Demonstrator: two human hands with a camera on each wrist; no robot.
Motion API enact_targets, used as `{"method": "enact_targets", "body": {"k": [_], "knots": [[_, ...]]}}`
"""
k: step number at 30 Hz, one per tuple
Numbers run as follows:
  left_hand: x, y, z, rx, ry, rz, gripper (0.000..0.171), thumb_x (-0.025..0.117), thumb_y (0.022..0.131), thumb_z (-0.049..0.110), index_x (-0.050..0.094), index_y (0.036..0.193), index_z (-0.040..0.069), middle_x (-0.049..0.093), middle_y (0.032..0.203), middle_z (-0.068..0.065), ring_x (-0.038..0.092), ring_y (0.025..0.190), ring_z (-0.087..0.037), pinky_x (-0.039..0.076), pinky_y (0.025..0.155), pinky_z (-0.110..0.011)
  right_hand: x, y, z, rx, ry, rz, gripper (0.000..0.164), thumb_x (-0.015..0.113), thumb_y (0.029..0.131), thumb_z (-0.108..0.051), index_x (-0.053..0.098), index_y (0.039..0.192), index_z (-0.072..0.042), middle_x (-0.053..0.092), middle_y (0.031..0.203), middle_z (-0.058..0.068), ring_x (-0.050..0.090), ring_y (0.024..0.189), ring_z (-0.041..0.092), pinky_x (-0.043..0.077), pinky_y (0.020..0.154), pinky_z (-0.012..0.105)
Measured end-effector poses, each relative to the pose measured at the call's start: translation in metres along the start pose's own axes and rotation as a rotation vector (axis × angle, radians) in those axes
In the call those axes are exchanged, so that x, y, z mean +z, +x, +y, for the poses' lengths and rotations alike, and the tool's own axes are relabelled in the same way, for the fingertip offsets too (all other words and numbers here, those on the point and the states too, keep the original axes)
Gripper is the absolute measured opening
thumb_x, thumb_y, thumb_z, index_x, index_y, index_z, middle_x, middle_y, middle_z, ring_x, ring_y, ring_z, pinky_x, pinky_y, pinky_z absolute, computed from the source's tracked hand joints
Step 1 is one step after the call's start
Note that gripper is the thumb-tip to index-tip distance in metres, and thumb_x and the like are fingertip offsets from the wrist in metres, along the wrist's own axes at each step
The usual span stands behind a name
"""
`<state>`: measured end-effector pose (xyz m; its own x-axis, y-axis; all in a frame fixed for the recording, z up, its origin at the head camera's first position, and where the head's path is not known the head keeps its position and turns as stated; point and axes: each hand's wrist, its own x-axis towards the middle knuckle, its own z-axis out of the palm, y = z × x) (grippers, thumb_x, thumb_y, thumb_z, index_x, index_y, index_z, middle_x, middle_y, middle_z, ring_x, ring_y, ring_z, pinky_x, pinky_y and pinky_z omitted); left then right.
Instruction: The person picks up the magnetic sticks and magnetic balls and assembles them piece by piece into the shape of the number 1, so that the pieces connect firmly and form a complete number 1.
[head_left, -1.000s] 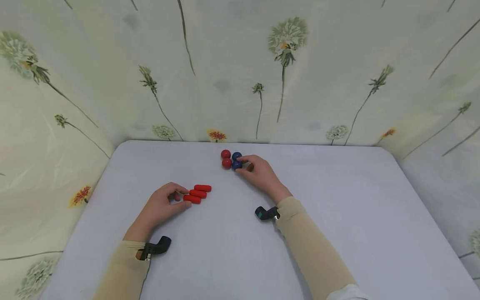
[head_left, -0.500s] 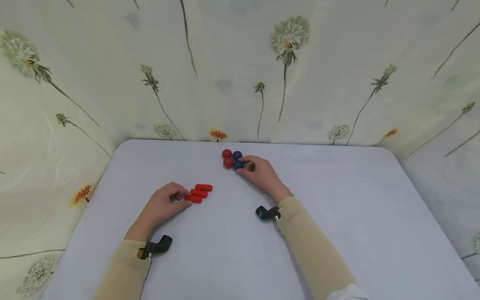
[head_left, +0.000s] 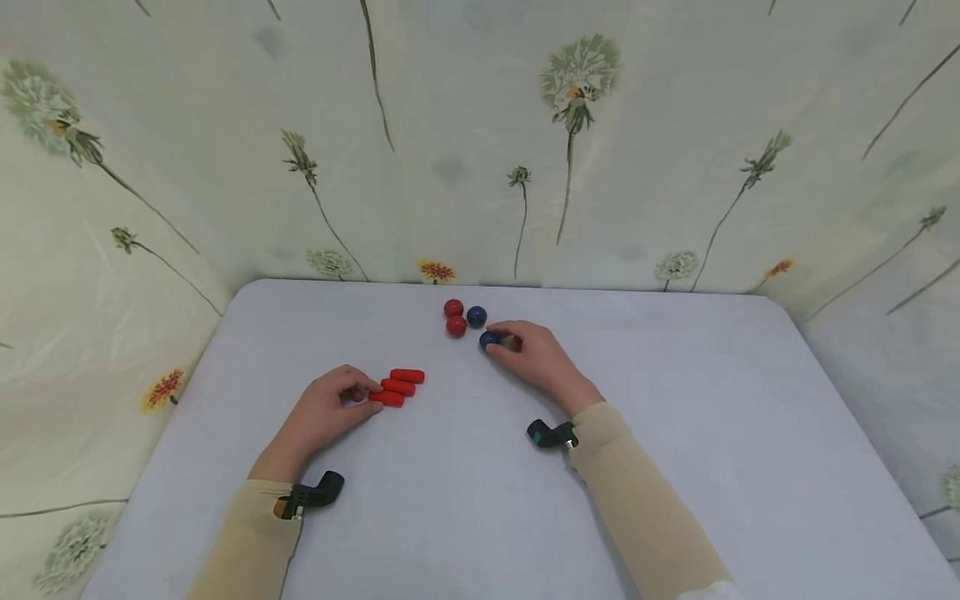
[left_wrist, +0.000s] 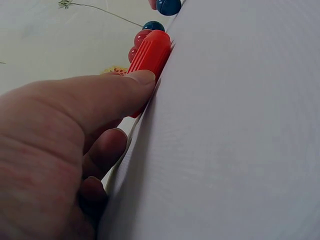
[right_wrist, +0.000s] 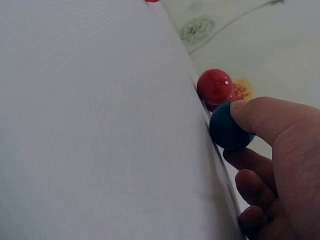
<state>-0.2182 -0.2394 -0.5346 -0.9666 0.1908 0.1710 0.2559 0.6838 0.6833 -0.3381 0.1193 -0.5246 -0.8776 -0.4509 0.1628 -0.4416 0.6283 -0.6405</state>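
My right hand (head_left: 536,354) pinches a glossy blue ball (head_left: 489,341) between thumb and fingers, low over the white table. Just beyond it sits a second blue ball (head_left: 477,317), beside two red balls (head_left: 455,326) that stand one behind the other. To the left, my left hand (head_left: 330,408) has thumb and fingertips on the nearest of three red cylinders (head_left: 387,399), which lie side by side in a slanted row. Up close in the left wrist view, the thumb presses on a ribbed red cylinder (left_wrist: 152,52) with a tapered end. The right wrist view shows the held blue ball (right_wrist: 230,127) under the thumb.
The white table (head_left: 450,517) ends at a back edge just behind the balls. A flower-printed cloth (head_left: 450,167) hangs behind and along the sides. Each wrist carries a small black camera (head_left: 318,492).
My right hand has drawn the nearer blue ball right and toward me, away from the red balls. The farther blue ball has shifted slightly. The left hand stays at the red cylinder.
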Motion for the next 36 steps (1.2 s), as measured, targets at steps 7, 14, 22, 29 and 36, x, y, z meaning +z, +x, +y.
{"method": "enact_targets", "body": {"k": [7, 14, 22, 29, 36], "knots": [[0.000, 0.000, 0.000, 0.004, 0.009, 0.004, 0.020, 0.081, 0.083, 0.021, 0.073, 0.100, 0.028, 0.061, 0.095, 0.012, 0.056, 0.085, -0.012, 0.049, 0.076, -0.035, -0.015, -0.019, 0.006, 0.028, -0.013, -0.004, 0.038, 0.067, 0.093, -0.044, 0.067, 0.126, -0.025, 0.064, 0.097, -0.009, 0.054, 0.077, 0.015, 0.045, 0.070, 0.035], [0.001, 0.001, -0.002, 0.009, 0.009, -0.004, 0.019, 0.081, 0.084, 0.022, 0.072, 0.100, 0.027, 0.060, 0.095, 0.012, 0.055, 0.085, -0.011, 0.048, 0.076, -0.034, -0.027, -0.035, 0.014, 0.000, -0.045, -0.001, 0.041, 0.061, 0.096, -0.045, 0.063, 0.130, -0.023, 0.065, 0.105, -0.007, 0.054, 0.080, 0.013, 0.045, 0.074, 0.035], [-0.001, 0.001, 0.001, 0.003, 0.015, -0.007, 0.020, 0.081, 0.083, 0.022, 0.073, 0.100, 0.028, 0.061, 0.096, 0.012, 0.055, 0.086, -0.011, 0.048, 0.076, -0.034, -0.027, -0.040, 0.023, -0.054, -0.048, 0.027, 0.043, 0.059, 0.097, -0.048, 0.064, 0.131, -0.021, 0.064, 0.114, -0.004, 0.057, 0.093, 0.013, 0.047, 0.082, 0.037], [-0.002, 0.002, 0.002, 0.009, 0.017, -0.004, 0.020, 0.082, 0.083, 0.022, 0.073, 0.100, 0.027, 0.062, 0.096, 0.012, 0.056, 0.086, -0.011, 0.048, 0.076, -0.034, -0.026, -0.042, 0.032, -0.060, -0.012, 0.066, 0.047, 0.064, 0.094, -0.047, 0.064, 0.132, -0.020, 0.064, 0.113, -0.007, 0.058, 0.093, 0.012, 0.047, 0.084, 0.038], [-0.002, 0.001, -0.001, -0.009, 0.028, -0.017, 0.019, 0.081, 0.083, 0.023, 0.072, 0.099, 0.028, 0.061, 0.095, 0.012, 0.056, 0.086, -0.011, 0.048, 0.076, -0.034, -0.023, -0.041, 0.037, -0.051, 0.031, 0.070, 0.041, 0.063, 0.094, -0.047, 0.065, 0.129, -0.026, 0.066, 0.114, -0.006, 0.060, 0.094, 0.009, 0.048, 0.085, 0.036]]}}
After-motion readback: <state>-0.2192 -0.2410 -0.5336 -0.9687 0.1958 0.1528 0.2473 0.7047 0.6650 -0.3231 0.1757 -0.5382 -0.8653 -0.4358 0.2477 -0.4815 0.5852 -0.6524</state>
